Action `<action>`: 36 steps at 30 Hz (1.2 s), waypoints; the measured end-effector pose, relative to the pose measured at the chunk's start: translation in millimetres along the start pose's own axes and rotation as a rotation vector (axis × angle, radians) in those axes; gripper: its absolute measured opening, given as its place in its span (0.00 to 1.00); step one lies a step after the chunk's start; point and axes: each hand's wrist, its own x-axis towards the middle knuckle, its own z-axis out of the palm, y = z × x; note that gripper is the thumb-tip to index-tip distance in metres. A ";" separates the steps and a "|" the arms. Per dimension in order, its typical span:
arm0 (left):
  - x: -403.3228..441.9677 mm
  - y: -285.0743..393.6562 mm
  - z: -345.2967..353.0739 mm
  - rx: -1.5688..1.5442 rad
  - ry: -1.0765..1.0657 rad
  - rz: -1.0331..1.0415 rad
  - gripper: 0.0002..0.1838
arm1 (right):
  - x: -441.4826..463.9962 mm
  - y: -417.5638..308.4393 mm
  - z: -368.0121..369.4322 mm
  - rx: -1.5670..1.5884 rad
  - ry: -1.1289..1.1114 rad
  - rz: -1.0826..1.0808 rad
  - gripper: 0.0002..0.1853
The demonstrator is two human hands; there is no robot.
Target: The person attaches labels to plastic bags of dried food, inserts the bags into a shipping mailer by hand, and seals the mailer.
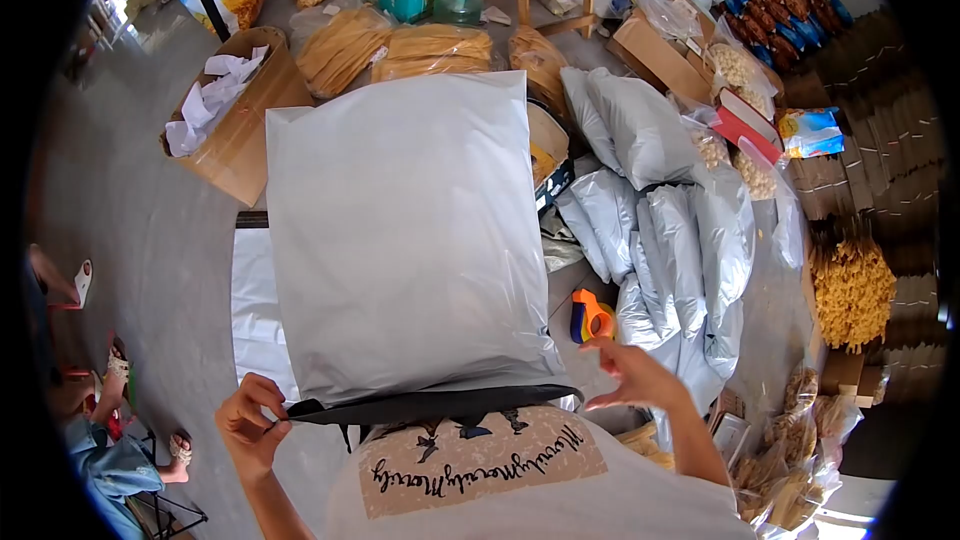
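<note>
A large pale-grey plastic mailing bag [405, 230] lies in front of me, its black-lined mouth nearest my body. At the left corner of that mouth, my left hand [252, 420] pinches the black edge between thumb and fingers. My right hand [635, 377] is beside the mouth's right end, with thumb and fingers apart and nothing visible between them. Just beyond it is an orange and blue tape dispenser [591, 317]. A flat white bag [262, 300] shows from under the left side of the grey one.
Several filled grey bags [672, 240] are piled on the right. A cardboard box [235, 130] with white paper stands at the far left. Packs of yellowish sticks [430, 50] lie behind the bag. Other people's feet [178, 452] are at the left edge.
</note>
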 end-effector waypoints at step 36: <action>47.7 -126.0 38.8 0.385 0.255 -0.122 0.07 | 128.8 -11.4 48.3 0.391 0.515 -0.095 0.13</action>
